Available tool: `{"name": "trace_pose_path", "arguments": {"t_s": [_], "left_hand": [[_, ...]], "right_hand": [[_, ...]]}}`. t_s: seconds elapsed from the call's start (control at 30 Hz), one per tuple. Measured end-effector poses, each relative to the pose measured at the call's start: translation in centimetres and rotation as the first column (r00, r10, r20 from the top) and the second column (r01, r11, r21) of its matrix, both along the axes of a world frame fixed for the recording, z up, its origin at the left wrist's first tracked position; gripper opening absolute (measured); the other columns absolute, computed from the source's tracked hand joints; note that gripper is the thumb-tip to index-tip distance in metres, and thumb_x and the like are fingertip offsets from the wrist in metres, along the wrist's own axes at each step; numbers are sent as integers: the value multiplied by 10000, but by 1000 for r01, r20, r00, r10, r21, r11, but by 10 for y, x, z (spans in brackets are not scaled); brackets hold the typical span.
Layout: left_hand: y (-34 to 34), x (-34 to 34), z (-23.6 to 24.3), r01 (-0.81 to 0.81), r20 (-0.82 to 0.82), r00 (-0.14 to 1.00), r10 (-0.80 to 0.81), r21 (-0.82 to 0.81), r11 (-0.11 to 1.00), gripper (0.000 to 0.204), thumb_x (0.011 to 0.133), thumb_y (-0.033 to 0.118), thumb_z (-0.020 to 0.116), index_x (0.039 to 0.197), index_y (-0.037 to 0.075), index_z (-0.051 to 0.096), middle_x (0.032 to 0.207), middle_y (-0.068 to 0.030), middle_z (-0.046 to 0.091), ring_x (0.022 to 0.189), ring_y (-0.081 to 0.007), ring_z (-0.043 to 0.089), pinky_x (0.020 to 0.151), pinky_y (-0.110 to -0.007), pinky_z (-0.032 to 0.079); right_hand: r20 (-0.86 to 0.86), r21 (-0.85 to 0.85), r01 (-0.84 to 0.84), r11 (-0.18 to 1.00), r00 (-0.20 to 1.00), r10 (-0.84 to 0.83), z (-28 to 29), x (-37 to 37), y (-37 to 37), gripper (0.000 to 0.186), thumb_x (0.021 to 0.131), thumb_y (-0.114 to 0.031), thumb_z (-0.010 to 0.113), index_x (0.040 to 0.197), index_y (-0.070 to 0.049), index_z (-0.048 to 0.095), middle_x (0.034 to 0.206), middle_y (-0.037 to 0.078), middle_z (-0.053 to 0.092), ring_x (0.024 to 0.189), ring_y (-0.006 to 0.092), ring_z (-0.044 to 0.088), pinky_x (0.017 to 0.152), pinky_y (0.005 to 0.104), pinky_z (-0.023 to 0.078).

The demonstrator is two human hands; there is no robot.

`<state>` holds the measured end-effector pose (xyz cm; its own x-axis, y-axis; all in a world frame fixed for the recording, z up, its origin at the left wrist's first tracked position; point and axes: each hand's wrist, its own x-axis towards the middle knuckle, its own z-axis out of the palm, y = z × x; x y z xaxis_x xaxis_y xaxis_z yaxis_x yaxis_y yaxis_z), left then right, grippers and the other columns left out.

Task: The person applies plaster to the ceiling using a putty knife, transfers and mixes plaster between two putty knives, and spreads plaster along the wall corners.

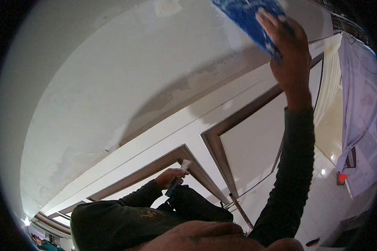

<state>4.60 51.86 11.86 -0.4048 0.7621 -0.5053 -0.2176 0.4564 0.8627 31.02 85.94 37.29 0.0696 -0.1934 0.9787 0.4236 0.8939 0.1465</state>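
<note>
My right hand [291, 54] is raised high at the upper right, fingers wrapped on a flat blue spreader [247, 19] smeared with white compound. The spreader is up by the pale, patchy plastered ceiling [125, 71]; whether its edge touches cannot be made out. Lower down, near my chest, my left hand [167, 179] is closed around a putty knife [185, 165]. Its pale, white-coated blade end points up and a teal handle end shows below the fist.
White wall panels framed by brown moulding [215, 134] run below the ceiling. A lilac sheet [358, 100] hangs at the right beside a cream curtain [329, 96]. A brown pole [241, 211] slants below, over a shiny pale floor [305, 184]. A small red object [342, 178] is near the sheet.
</note>
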Motion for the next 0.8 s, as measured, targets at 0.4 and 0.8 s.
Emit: {"name": "trace_pose_path", "arguments": {"t_s": [0.4,0.8], "left_hand": [[3,-1,-15,13,44,999,-10,-63,998,355,908,273,526,1108,-18,567,890,-55,472,693,-123,498,616,-256,442],[11,6,-13,66,25,998,-65,-71,995,383,892,270,556,1117,-39,549,854,-42,484,709,-120,503,624,-244,453]], "right_hand": [[305,-120,-35,992,950,71,31,20,-22,431,657,48,510,1057,-46,639,1096,137,613,1041,310,505,904,394,386],[185,-389,-72,918,971,155,-118,-24,-23,681,637,-60,690,1262,-241,488,1292,-39,499,1164,256,432,996,616,269]]}}
